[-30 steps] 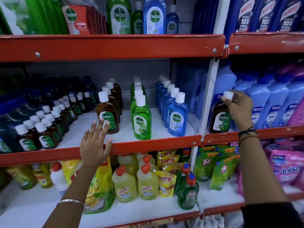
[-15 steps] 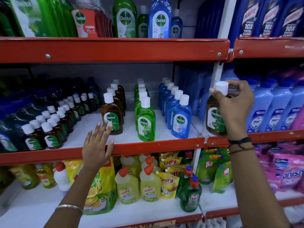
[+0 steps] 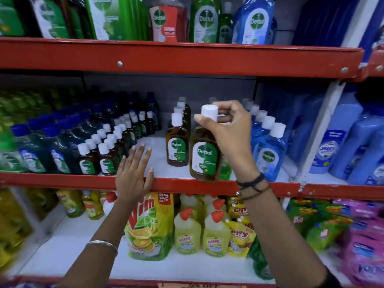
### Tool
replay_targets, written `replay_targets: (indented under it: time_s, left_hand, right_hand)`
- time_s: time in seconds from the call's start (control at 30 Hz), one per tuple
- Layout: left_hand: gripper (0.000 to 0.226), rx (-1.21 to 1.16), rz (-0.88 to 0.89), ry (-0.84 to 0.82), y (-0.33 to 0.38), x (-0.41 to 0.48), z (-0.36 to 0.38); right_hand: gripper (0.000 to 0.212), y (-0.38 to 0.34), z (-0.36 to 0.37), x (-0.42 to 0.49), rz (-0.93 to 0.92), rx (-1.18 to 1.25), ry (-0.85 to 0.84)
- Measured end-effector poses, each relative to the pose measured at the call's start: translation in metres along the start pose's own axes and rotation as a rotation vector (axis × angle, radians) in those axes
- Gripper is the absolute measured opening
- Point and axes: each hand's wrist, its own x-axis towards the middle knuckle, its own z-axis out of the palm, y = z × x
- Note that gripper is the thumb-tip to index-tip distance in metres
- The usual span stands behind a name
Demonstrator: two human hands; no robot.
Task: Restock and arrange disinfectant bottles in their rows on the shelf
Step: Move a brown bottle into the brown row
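My right hand [image 3: 230, 129] grips a brown Dettol bottle [image 3: 204, 154] by its white cap and holds it tilted just above the red front lip of the middle shelf [image 3: 187, 185]. It hangs right of the brown Dettol row [image 3: 176, 142] and in front of the green Dettol row [image 3: 225, 168], which it mostly hides. A blue Dettol row [image 3: 268, 150] stands further right. My left hand [image 3: 134, 173] lies flat on the shelf lip, fingers spread, holding nothing.
Small brown Dettol bottles [image 3: 108, 156] and dark blue-capped bottles [image 3: 41, 154] fill the shelf's left. A white upright post [image 3: 320, 125] divides off large blue bottles [image 3: 353, 146]. Above is a red shelf edge [image 3: 187, 57]; below stand Harpic bottles [image 3: 187, 233] and a Vim pouch [image 3: 149, 223].
My right hand lifted the brown bottle off the right bay and carried it left past the post to the front of the middle shelf. The left hand stayed on the lip.
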Motion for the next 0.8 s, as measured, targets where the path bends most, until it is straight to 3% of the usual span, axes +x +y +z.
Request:
replay_targets:
  time_s: [0.33, 0.63, 0.8]
  left_hand:
    - [0.055, 0.001, 0.034, 0.098, -0.006, 0.0, 0.01]
    - [0.055, -0.004, 0.057, 0.108, -0.007, 0.0, 0.013]
    - [0.054, -0.089, -0.031, 0.061, 0.004, 0.002, 0.006]
  right_hand:
    - [0.036, 0.053, 0.086, 0.009, 0.105, -0.092, -0.038]
    - [0.04, 0.072, 0.097, 0.01, 0.109, -0.064, -0.058]
    - [0.04, 0.08, 0.089, -0.001, 0.105, -0.061, -0.118]
